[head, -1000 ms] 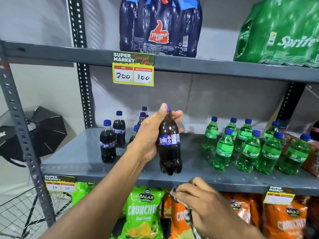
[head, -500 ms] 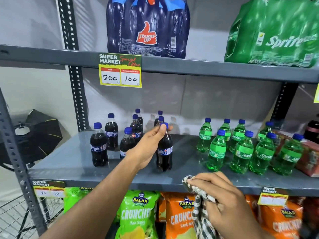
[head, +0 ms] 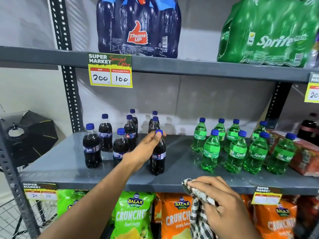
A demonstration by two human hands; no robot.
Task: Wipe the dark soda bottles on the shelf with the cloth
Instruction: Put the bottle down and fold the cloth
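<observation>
Left hand (head: 146, 149) pinches a dark soda bottle (head: 158, 157) by its cap at the shelf (head: 69, 176) edge; right hand (head: 222, 202) clutches the cloth (head: 198, 209). Nudged, it could topple off.

grey metal shelving (head: 207, 69), pale wall (head: 31, 94)

Dark bottle (head: 158, 156) back on shelf (head: 69, 171).

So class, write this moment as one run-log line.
left hand: grips cap of dark bottle, standing on shelf | right hand: holds cloth at shelf edge | wiping: not under way
</observation>
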